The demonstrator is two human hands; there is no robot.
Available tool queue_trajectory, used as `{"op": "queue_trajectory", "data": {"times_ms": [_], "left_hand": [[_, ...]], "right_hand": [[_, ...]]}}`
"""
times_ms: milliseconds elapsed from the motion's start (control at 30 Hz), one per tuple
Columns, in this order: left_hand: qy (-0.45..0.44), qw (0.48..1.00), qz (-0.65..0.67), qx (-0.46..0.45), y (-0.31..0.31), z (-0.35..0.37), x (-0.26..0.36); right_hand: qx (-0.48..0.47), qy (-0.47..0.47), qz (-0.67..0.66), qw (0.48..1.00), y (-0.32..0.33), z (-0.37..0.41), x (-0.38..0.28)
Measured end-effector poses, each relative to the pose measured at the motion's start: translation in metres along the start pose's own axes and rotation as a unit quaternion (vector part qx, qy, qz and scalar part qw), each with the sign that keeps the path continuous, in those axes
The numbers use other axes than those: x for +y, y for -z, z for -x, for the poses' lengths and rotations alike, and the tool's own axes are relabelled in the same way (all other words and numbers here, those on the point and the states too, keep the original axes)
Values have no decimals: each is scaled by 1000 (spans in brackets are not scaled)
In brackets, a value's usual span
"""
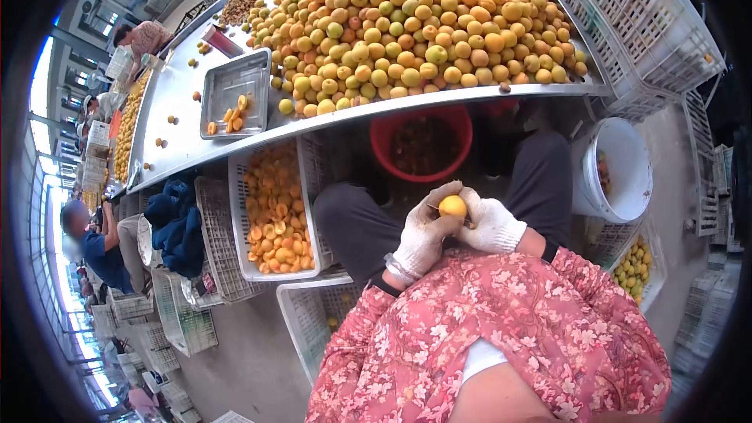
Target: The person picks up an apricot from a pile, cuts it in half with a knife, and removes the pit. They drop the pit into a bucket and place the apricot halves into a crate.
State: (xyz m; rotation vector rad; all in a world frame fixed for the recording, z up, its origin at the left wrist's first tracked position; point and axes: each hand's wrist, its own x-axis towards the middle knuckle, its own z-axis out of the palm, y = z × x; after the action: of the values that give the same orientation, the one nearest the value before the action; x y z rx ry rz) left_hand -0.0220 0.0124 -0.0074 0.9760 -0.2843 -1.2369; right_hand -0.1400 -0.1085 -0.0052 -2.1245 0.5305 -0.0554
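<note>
A yellow apricot [452, 206] is held in front of my lap between both gloved hands. My left hand [421, 236], in a worn white glove, closes around it from the left. From the other side, my right hand [493, 223], also in a white glove, presses its fingers against the fruit. Whether the right hand has a small tool in it is hidden. Just beyond my hands, between my knees, a red basin [381, 158] holds dark bits. To the left is a white crate [234, 219] full of halved apricots [280, 227].
A metal table [176, 158] carries a big heap of apricots [415, 27] and a steel tray [206, 94] with several halves. A white bucket [641, 188] stands at right, near stacked crates [634, 19]. Other people work at left, one in a dark shirt [110, 252].
</note>
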Motion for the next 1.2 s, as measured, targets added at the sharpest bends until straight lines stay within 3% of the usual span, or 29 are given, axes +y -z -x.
{"op": "queue_trajectory", "data": {"times_ms": [167,567,700,767,833,900,967,1033,1067,1167,1200], "left_hand": [[-12,999,27,17,-3,-5,-8],[-39,999,5,23,-3,-8,-18],[-103,993,-49,25,-6,-5,-14],[-122,989,-73,23,-5,-5,-12],[-73,997,-26,14,-1,-5,-9],[-79,997,-15,23,2,-5,-9],[-90,995,-2,39,5,-3,-7],[-57,994,-77,45,4,0,-7],[-108,983,-138,43,5,-3,-14],[-110,976,-184,44,7,-2,-16],[-104,973,-199,46,5,1,-11]], "right_hand": [[-16,-22,-6,1000,2,-2,4],[-33,24,-119,992,10,-6,9],[-53,0,-163,985,17,-8,4],[-75,-14,-263,962,22,-9,-5],[-93,-30,-300,949,23,-11,-5],[-115,-45,-334,934,24,-10,-4],[6,-30,-337,941,24,-9,-2],[11,-18,-327,945,28,-11,-5],[-2,-18,-277,961,30,-14,-10],[32,36,-237,970,29,-19,-6],[14,-62,-324,944,34,-19,-11]]}}
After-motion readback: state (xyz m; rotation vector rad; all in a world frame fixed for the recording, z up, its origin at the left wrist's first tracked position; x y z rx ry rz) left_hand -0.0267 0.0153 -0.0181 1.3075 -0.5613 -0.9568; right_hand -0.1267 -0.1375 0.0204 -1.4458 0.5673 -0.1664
